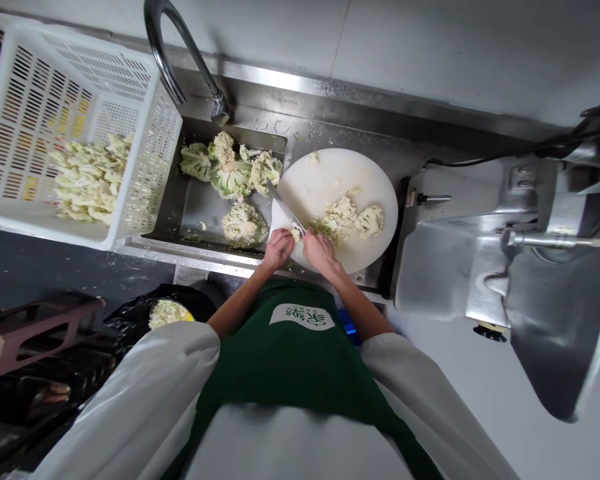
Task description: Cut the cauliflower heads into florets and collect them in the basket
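Note:
My right hand [320, 251] is closed around the handle end of a knife [286, 208], whose blade points up and to the left over the edge of a round white cutting board [365, 173]. Close beside it, my left hand [279, 249] is closed on a small cauliflower piece [296, 235] at the board's lower left. Cut cauliflower [341, 217] lies in the middle of the board, with another floret [370, 222] to its right. Several larger cauliflower heads [231, 175] sit in the sink left of the board, and one more [245, 225] lies nearer to me.
A white plastic crate [143, 160] holding cut florets stands at the left, beneath a curved faucet [193, 47]. On the right is a metal slicing machine [485, 253]. A black-lined bin [200, 300] with scraps stands below the sink's front edge.

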Demonstrator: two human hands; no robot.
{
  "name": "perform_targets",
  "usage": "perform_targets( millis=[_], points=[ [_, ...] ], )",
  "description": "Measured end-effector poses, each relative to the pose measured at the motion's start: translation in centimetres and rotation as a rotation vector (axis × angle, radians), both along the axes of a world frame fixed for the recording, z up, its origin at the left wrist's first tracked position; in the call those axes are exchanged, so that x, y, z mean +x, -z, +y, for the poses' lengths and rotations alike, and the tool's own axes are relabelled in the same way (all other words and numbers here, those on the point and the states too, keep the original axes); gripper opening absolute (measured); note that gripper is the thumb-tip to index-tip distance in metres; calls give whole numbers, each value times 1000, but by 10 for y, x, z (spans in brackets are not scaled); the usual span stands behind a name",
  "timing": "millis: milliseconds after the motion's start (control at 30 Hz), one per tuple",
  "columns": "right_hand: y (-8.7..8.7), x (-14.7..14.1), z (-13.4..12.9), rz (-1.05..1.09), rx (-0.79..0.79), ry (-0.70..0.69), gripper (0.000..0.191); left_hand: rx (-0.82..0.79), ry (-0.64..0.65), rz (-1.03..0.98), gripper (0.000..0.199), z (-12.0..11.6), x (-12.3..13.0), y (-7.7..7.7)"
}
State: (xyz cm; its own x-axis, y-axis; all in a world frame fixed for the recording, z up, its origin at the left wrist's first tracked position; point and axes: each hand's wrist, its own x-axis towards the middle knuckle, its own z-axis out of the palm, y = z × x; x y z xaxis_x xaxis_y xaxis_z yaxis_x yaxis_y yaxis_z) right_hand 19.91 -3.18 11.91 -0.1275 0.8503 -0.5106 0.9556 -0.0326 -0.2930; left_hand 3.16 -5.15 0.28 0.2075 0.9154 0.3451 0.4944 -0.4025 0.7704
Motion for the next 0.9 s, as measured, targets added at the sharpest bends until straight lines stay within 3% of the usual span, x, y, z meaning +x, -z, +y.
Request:
perform_targets(
  millis=[100,267,467,700,900],
  points=[
    [4,4,10,43,3,7,34,20,-29,-32,12,1,0,-11],
    [9,25,3,27,-17,116,33,-137,-29,37,13,9,0,-29],
    [4,30,-28,-27,-51,173,34,-127,5,33,26,14,4,-25],
    [-3,15,-62,-68,-40,143,37,-101,-32,27,9,5,8,-20],
    [0,-6,-62,-44,-48,98,34,-134,-32,53,9,5,10,-16]
  ],
)
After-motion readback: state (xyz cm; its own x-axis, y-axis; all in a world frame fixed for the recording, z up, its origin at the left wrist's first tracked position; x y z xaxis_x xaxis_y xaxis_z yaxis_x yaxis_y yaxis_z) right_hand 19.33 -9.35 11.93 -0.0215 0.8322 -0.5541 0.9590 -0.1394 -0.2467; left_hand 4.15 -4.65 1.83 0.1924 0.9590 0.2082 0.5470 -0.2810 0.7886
